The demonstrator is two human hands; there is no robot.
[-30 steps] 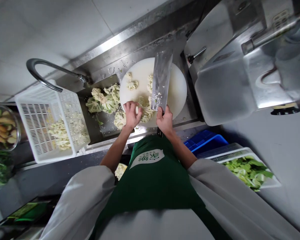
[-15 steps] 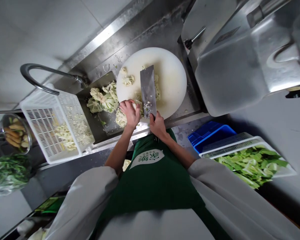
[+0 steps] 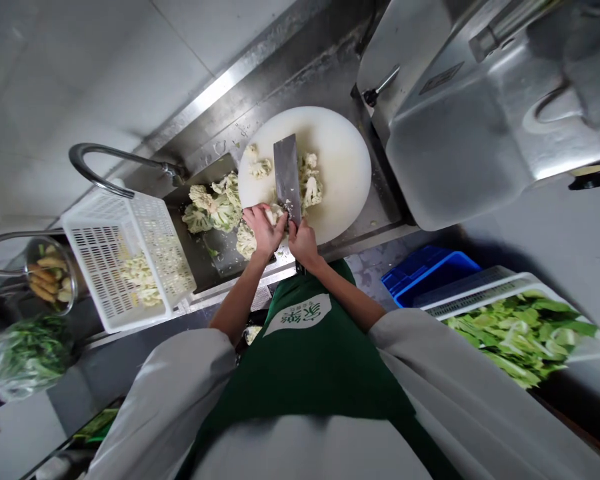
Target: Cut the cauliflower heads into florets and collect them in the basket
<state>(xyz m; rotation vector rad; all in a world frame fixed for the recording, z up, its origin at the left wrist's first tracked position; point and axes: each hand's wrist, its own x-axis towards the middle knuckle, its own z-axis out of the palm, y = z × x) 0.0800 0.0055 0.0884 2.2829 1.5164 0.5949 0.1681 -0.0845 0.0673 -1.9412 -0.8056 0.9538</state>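
My left hand [image 3: 264, 229] is closed on a piece of cauliflower [image 3: 276, 212] at the near left edge of the round white cutting board [image 3: 345, 167]. My right hand [image 3: 304, 243] grips the handle of a cleaver [image 3: 287, 172], its broad blade pointing away from me with small white crumbs on it. The blade stands right beside the held piece. Cut florets [image 3: 310, 185] lie just right of the blade, and a few smaller florets [image 3: 261, 167] sit at the board's left. The cleaver's handle is mostly hidden by my fingers.
Cauliflower heads [image 3: 220, 208] lie in the sink [image 3: 180, 240] left of the board. Beyond stands a white perforated basket [image 3: 100, 257] holding florets, under a curved faucet [image 3: 97, 183]. A steel machine [image 3: 460, 153] is at right. Below it are a blue crate [image 3: 430, 273] and a crate of leafy greens [image 3: 525, 327].
The cleaver has shifted slightly left, closer to my left hand, and my right hand has moved left with it. More cut florets show right of the blade. The whole view has shifted a little.
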